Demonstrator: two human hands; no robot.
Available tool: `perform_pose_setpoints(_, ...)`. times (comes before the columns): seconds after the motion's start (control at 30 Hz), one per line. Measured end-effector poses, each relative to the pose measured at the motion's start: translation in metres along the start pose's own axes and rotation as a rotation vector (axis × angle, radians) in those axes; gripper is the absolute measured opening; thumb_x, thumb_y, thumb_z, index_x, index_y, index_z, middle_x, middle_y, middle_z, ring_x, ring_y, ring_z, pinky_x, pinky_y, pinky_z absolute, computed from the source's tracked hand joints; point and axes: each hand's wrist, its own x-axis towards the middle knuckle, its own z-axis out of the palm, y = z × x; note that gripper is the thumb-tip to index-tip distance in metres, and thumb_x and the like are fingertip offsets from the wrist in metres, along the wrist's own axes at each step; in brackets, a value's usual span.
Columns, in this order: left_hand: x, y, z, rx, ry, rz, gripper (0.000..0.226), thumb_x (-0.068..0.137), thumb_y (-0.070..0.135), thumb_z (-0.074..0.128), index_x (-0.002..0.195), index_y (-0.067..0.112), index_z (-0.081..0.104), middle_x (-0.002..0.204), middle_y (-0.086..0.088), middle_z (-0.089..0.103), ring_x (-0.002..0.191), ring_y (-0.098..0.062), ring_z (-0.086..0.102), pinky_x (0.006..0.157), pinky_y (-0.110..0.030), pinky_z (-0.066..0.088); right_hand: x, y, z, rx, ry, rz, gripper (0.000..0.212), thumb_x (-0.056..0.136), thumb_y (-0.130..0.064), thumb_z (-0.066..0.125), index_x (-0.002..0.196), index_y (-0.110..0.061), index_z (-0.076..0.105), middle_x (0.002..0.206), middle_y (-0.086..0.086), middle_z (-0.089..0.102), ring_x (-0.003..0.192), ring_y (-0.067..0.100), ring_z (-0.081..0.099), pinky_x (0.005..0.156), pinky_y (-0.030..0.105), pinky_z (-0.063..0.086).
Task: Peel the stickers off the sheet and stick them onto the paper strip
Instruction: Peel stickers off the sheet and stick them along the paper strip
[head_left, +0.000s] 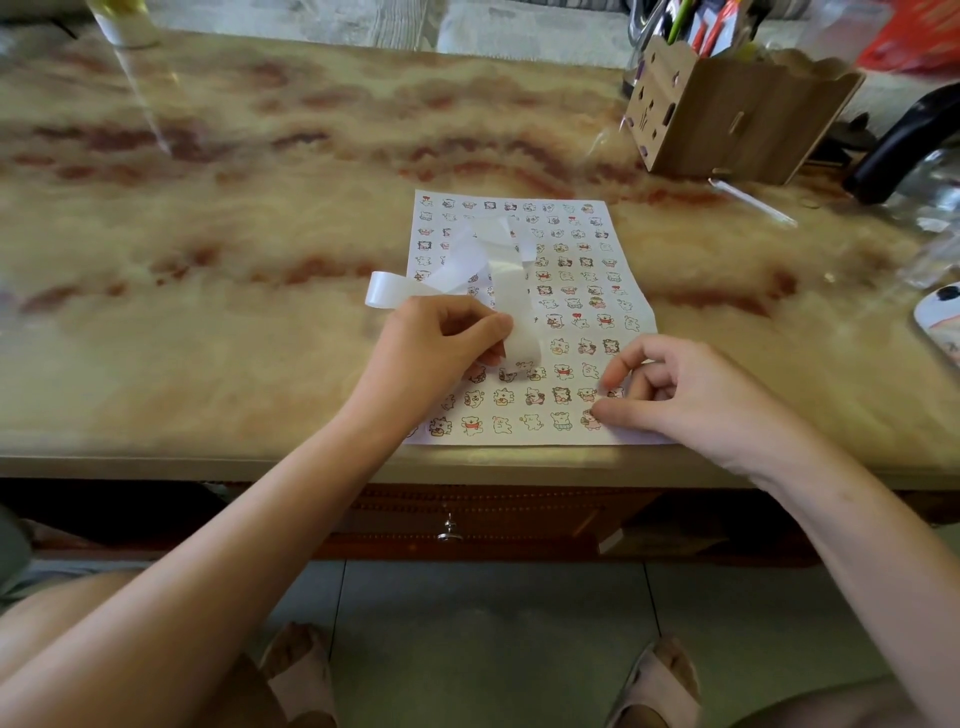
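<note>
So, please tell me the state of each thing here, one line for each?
sticker sheet: flat on the table, near its front edge.
paper strip: curled, one end held.
left hand: pinching the strip.
right hand: fingertips on a sticker at the sheet's near right corner.
pen holder: upright, filled.

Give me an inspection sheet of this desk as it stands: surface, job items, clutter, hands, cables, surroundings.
Surface: glossy marbled tabletop, bare on its left side.
Job's things: sticker sheet lies flat at the near edge, most stickers in place; white paper strip curls loosely over the sheet's left part.
Clutter: cardboard pen holder with pens at far right; clear bottle at far left; a black handle at the right edge.
Grippers: left hand pinches the strip's near end; right hand has fingertips on the sheet's lower right corner, apparently picking at a sticker.
Cables: nothing seen.
Surroundings: drawer with a metal pull beneath the top; tiled floor below.
</note>
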Motion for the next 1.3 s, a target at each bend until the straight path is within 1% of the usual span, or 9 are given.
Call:
perform_pose_setpoints(0.13, 0.000, 0.000, 0.001, -0.008, 0.004, -0.004, 0.019, 0.091, 0.021, 0.063, 0.080, 0.009, 0.072, 0.073, -0.002, 0.074, 0.069, -0.013, 0.065, 0.066, -0.022, 0.052, 0.001, 0.000, 0.002, -0.029, -0.010, 0.012, 0.031, 0.067, -0.033, 0.084, 0.083, -0.019, 0.062, 0.052, -0.005, 0.055, 0.050, 0.008, 0.045, 0.061, 0.029, 0.037)
perform_pose_setpoints(0.27, -0.001, 0.000, 0.001, -0.011, 0.002, 0.002, 0.019, 0.091, 0.021, 0.063, 0.081, 0.008, 0.072, 0.075, -0.003, 0.074, 0.068, -0.010, 0.065, 0.067, -0.022, 0.053, 0.003, 0.002, -0.002, -0.018, -0.058, 0.015, 0.019, 0.077, -0.021, 0.078, 0.085, -0.015, 0.062, 0.049, -0.010, 0.053, 0.046, 0.002, 0.044, 0.055, 0.022, 0.037)
perform_pose_setpoints(0.43, 0.000, -0.001, 0.000, -0.015, 0.001, 0.009, 0.019, 0.091, 0.021, 0.063, 0.079, 0.009, 0.072, 0.072, -0.002, 0.073, 0.067, -0.010, 0.064, 0.064, -0.019, 0.052, 0.004, 0.002, 0.000, -0.046, -0.044, 0.004, 0.025, 0.073, -0.031, 0.080, 0.083, -0.018, 0.062, 0.053, -0.007, 0.055, 0.055, 0.011, 0.047, 0.063, 0.030, 0.037)
perform_pose_setpoints(0.63, 0.000, 0.000, 0.001, -0.042, 0.007, 0.028, 0.021, 0.093, 0.019, 0.060, 0.077, 0.010, 0.070, 0.064, 0.006, 0.070, 0.061, -0.002, 0.064, 0.058, -0.015, 0.050, 0.009, 0.006, 0.002, -0.044, 0.000, -0.025, 0.009, 0.085, -0.021, 0.070, 0.082, -0.019, 0.062, 0.049, -0.009, 0.058, 0.043, 0.001, 0.046, 0.056, 0.026, 0.036)
perform_pose_setpoints(0.77, -0.002, 0.004, 0.001, -0.073, 0.033, 0.064, 0.021, 0.094, 0.020, 0.058, 0.079, 0.010, 0.069, 0.064, 0.006, 0.068, 0.059, -0.003, 0.064, 0.050, -0.016, 0.047, 0.010, -0.003, 0.007, 0.123, 0.198, -0.201, 0.008, 0.085, -0.022, 0.070, 0.084, -0.025, 0.062, 0.073, -0.008, 0.068, 0.061, 0.009, 0.059, 0.063, 0.027, 0.047)
perform_pose_setpoints(0.87, -0.004, 0.009, 0.001, -0.135, 0.043, 0.084, 0.018, 0.095, 0.018, 0.058, 0.085, 0.008, 0.067, 0.067, -0.001, 0.068, 0.057, -0.008, 0.064, 0.043, -0.017, 0.044, 0.008, -0.015, 0.015, 0.104, 0.295, -0.370, 0.009, 0.084, -0.022, 0.071, 0.085, -0.025, 0.063, 0.087, -0.009, 0.068, 0.076, 0.008, 0.061, 0.066, 0.022, 0.048)
perform_pose_setpoints(0.97, -0.004, 0.011, 0.001, -0.166, 0.040, 0.109, 0.017, 0.095, 0.017, 0.057, 0.086, 0.006, 0.066, 0.064, 0.000, 0.067, 0.055, -0.009, 0.064, 0.042, -0.017, 0.043, 0.008, -0.021, 0.024, 0.078, 0.285, -0.432, 0.008, 0.084, -0.020, 0.071, 0.088, -0.020, 0.065, 0.087, -0.009, 0.068, 0.083, 0.008, 0.063, 0.070, 0.021, 0.050)
perform_pose_setpoints(1.17, -0.005, 0.012, 0.002, -0.208, 0.027, 0.127, 0.017, 0.096, 0.015, 0.056, 0.086, 0.004, 0.065, 0.060, 0.002, 0.065, 0.056, -0.009, 0.065, 0.043, -0.018, 0.045, 0.014, -0.022, 0.031, 0.092, 0.307, -0.471, 0.008, 0.084, -0.014, 0.071, 0.090, -0.018, 0.069, 0.084, -0.009, 0.070, 0.077, 0.011, 0.064, 0.066, 0.024, 0.049)
perform_pose_setpoints(1.3, -0.005, 0.013, 0.002, -0.215, 0.011, 0.116, 0.028, 0.098, 0.020, 0.053, 0.084, -0.001, 0.065, 0.064, -0.001, 0.066, 0.058, -0.009, 0.066, 0.047, -0.018, 0.047, 0.015, -0.022, 0.031, 0.140, 0.336, -0.471, 0.009, 0.084, -0.012, 0.072, 0.090, -0.019, 0.071, 0.083, -0.009, 0.071, 0.075, 0.011, 0.066, 0.066, 0.025, 0.051)
